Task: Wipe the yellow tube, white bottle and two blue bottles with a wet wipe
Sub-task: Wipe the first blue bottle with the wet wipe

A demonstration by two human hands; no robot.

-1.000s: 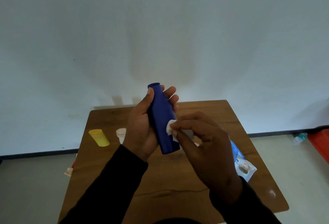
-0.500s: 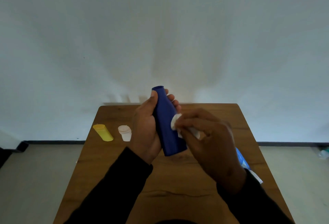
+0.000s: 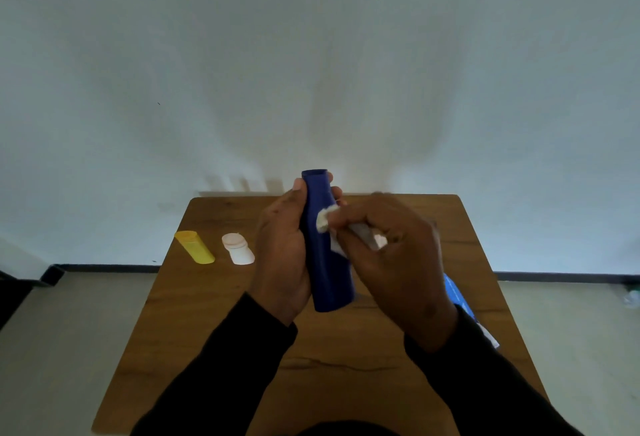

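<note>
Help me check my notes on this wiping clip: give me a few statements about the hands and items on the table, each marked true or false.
1. The left hand holds the blue bottle. True.
2. The right hand is empty. False: it pinches a wet wipe against the bottle.
3. The yellow tube lies on the wooden table. True.
4. The white bottle lies right of the hands. False: it lies left, beside the yellow tube.

The wet wipe [image 3: 323, 220] pinched in the right hand [image 3: 391, 259] has slid up the blue bottle [image 3: 327, 255], from its lower middle a second ago to nearer its narrow top. The left hand [image 3: 282, 255] has tipped the blue bottle slightly more upright.
</note>
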